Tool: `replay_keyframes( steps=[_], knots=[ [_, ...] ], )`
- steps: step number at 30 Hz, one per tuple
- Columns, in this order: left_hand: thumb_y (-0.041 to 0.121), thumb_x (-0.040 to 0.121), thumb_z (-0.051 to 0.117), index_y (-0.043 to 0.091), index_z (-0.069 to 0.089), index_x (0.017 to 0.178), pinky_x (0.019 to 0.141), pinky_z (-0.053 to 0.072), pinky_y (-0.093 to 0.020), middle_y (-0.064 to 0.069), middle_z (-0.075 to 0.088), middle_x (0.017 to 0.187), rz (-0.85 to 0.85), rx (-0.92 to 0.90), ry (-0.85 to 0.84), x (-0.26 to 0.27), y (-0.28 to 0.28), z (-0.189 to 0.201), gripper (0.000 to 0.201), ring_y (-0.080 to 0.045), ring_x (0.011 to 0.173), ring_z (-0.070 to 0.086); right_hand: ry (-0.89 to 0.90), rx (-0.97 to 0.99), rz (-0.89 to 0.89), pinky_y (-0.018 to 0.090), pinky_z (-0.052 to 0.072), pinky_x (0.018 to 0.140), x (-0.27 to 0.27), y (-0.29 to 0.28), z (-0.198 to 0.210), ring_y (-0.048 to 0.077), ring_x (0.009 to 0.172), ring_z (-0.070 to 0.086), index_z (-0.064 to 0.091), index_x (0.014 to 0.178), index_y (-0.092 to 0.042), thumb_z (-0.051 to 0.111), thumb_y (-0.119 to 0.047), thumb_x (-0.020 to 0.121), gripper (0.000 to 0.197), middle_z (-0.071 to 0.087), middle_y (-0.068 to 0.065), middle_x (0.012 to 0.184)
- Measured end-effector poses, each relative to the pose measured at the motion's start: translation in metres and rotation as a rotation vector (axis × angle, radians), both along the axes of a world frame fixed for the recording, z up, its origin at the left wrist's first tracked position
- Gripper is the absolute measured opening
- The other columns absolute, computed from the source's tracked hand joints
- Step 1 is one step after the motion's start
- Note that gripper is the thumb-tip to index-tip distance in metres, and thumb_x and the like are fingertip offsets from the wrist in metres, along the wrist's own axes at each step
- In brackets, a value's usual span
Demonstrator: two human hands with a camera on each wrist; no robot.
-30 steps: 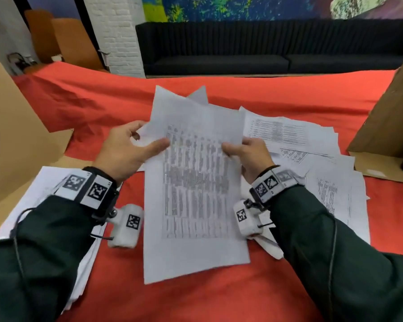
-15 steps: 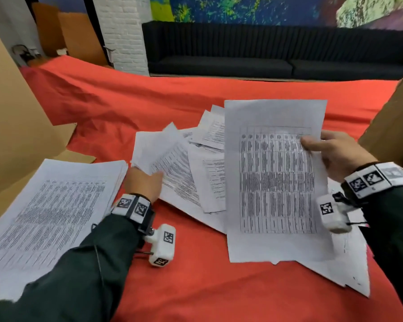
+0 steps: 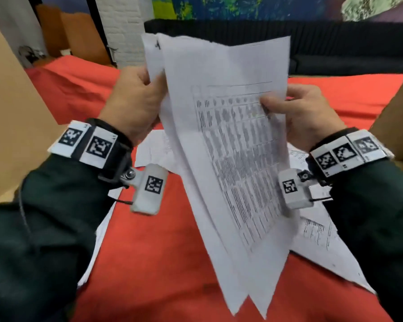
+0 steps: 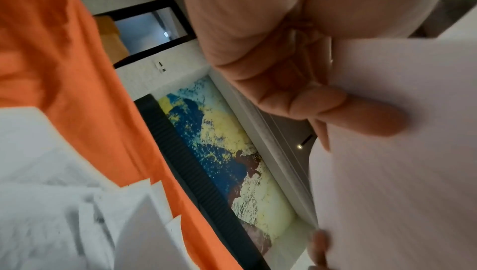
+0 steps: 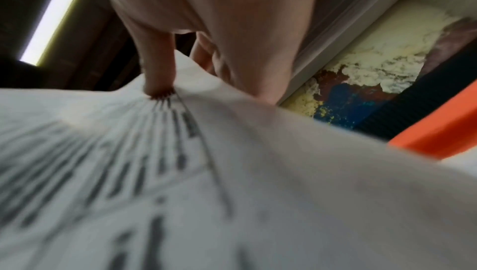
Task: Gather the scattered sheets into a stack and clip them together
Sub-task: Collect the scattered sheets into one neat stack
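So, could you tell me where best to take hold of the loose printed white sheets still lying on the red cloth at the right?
Probably by the near free corner of the loose white sheets, coming from the right with the right hand: they lie flat and fanned on the red cloth, so the overhanging edge lifts easiest. Both hands now hold the raised bundle.

Held sheets (image 3: 221, 145) up between left hand (image 3: 135, 105) and right hand (image 3: 305, 115), above the counter (image 3: 154, 263); loose sheets (image 3: 321, 240) lying underneath, sofa (image 3: 335, 47) behind.
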State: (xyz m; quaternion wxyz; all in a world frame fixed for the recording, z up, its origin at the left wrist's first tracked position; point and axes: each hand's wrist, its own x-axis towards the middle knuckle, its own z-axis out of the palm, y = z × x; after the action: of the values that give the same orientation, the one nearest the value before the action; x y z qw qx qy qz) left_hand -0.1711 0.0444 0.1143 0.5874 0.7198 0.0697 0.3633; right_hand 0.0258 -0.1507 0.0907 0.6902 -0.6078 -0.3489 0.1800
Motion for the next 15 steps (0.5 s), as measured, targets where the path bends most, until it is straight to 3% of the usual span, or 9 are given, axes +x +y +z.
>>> replay_keyframes(
  steps=[2,4,6,7,9,10,11,13,15],
  knots=[
    [0.065,0.102,0.022,0.023,0.077,0.085,0.052,0.05,-0.023,0.003,0.078,0.078,-0.074,-0.243,0.104,0.005,0.003,-0.015,0.071,-0.009,0.056,0.068,-0.002,0.044,-0.11,0.037,0.061,0.076,0.015,-0.018,0.001,0.021,0.08,0.074,0.072,0.098,-0.004,0.066,0.002,0.09,0.011,0.078,0.007,0.09],
    [0.079,0.093,0.012,0.025,0.072,0.111,0.057,0.05,-0.026,-0.002,0.079,0.102,-0.015,-0.28,0.332,0.012,0.011,-0.045,0.083,-0.018,0.07,0.073,0.02,0.064,-0.183,0.042,0.061,0.085,0.034,-0.046,0.001,0.024,0.088,0.074,0.073,0.101,-0.008,0.068,-0.001,0.089,0.015,0.078,0.007,0.098],
    [0.077,0.094,0.033,0.016,0.067,0.112,0.064,0.049,-0.026,-0.007,0.077,0.104,0.088,-0.187,0.652,0.019,0.023,-0.087,0.072,-0.021,0.075,0.069,0.03,0.036,-0.224,0.042,0.06,0.089,0.053,-0.077,-0.002,0.022,0.089,0.074,0.073,0.101,-0.014,0.071,-0.005,0.085,0.019,0.077,0.006,0.102],
    [0.071,0.092,0.048,0.011,0.067,0.103,0.062,0.046,-0.025,-0.009,0.074,0.094,0.123,-0.079,0.828,0.024,0.027,-0.108,0.064,-0.021,0.069,0.064,0.03,0.004,-0.217,0.039,0.06,0.085,0.061,-0.09,-0.005,0.019,0.084,0.074,0.074,0.101,-0.017,0.076,-0.008,0.079,0.023,0.077,0.004,0.1],
    [0.064,0.083,0.07,-0.001,0.066,0.09,0.051,0.042,-0.027,-0.01,0.063,0.072,0.106,0.217,1.132,0.035,0.031,-0.143,0.065,-0.022,0.058,0.056,0.032,-0.101,-0.185,0.027,0.061,0.066,0.069,-0.11,-0.013,0.011,0.069,0.074,0.072,0.105,-0.019,0.087,-0.017,0.056,0.051,0.079,0.0,0.092],
    [0.063,0.08,0.074,-0.007,0.066,0.092,0.052,0.043,-0.033,-0.014,0.065,0.075,0.105,0.323,1.206,0.04,0.027,-0.152,0.071,-0.027,0.063,0.061,0.035,-0.15,-0.177,0.023,0.06,0.057,0.069,-0.114,-0.017,0.009,0.064,0.073,0.07,0.109,-0.018,0.086,-0.02,0.047,0.064,0.08,-0.001,0.088],
    [0.064,0.079,0.074,-0.008,0.066,0.096,0.058,0.044,-0.037,-0.019,0.07,0.089,0.11,0.39,1.239,0.046,0.022,-0.158,0.074,-0.031,0.076,0.066,0.031,-0.194,-0.174,0.022,0.058,0.053,0.071,-0.118,-0.022,0.009,0.061,0.072,0.067,0.114,-0.017,0.084,-0.019,0.044,0.072,0.079,0.0,0.085],
    [0.062,0.082,0.073,-0.002,0.066,0.099,0.068,0.044,-0.031,-0.017,0.071,0.114,0.116,0.429,1.226,0.06,0.01,-0.157,0.066,-0.033,0.098,0.067,0.007,-0.275,-0.155,0.026,0.06,0.054,0.074,-0.119,-0.032,0.015,0.06,0.072,0.061,0.124,-0.015,0.081,-0.007,0.052,0.075,0.078,0.01,0.084],
    [0.06,0.082,0.074,0.004,0.063,0.111,0.074,0.044,-0.027,-0.012,0.068,0.113,0.112,0.457,1.223,0.07,-0.008,-0.152,0.064,-0.03,0.106,0.066,-0.032,-0.344,-0.158,0.039,0.063,0.057,0.076,-0.113,-0.039,0.024,0.064,0.073,0.056,0.129,-0.019,0.075,0.01,0.066,0.072,0.073,0.025,0.091]
  ],
)
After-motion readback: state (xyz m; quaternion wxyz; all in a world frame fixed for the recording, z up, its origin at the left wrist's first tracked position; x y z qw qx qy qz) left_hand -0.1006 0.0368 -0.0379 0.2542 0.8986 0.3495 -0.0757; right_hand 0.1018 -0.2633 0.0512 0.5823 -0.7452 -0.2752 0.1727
